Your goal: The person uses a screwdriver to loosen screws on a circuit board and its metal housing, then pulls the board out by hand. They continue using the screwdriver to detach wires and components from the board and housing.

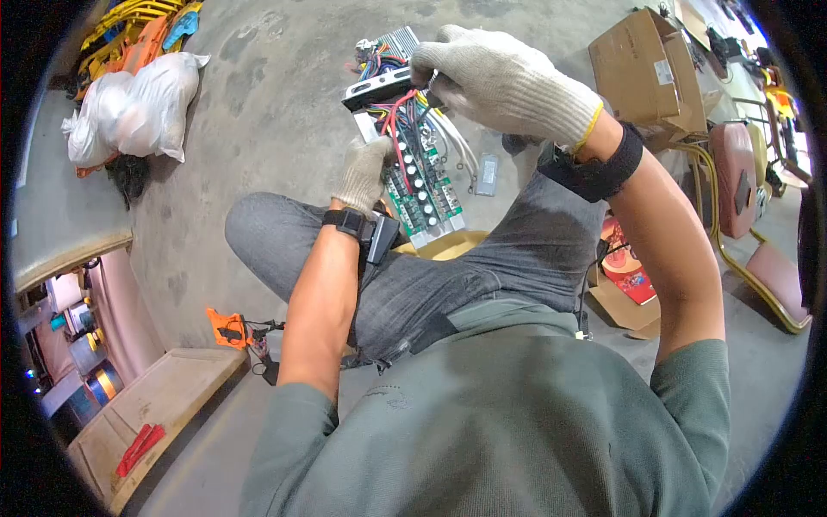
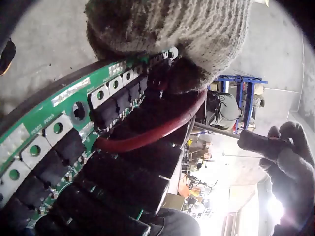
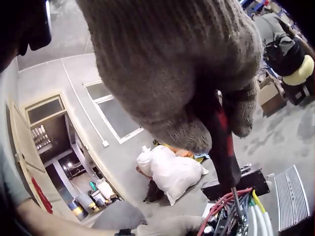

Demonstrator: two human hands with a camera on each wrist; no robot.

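Note:
A green circuit board [image 1: 426,194] with round capacitors and a metal heat sink lies tilted in front of the person. My gloved left hand [image 1: 365,172] grips its left edge; in the left wrist view the glove [image 2: 172,34] covers the board's edge beside a thick red wire [image 2: 152,139]. Above the wires, my gloved right hand [image 1: 508,82] holds a screwdriver with a red and black handle [image 3: 222,142]. In the right wrist view its metal shaft [image 3: 237,201] points down among red, yellow and white wires; the tip's exact contact cannot be told.
A second finned metal unit [image 1: 398,43] lies beyond the board, with a black end plate [image 1: 379,87] between. A small grey rectangular object [image 1: 487,175] is on the floor. White sacks [image 1: 138,108] stand left, a cardboard box [image 1: 637,69] and chairs [image 1: 735,181] right.

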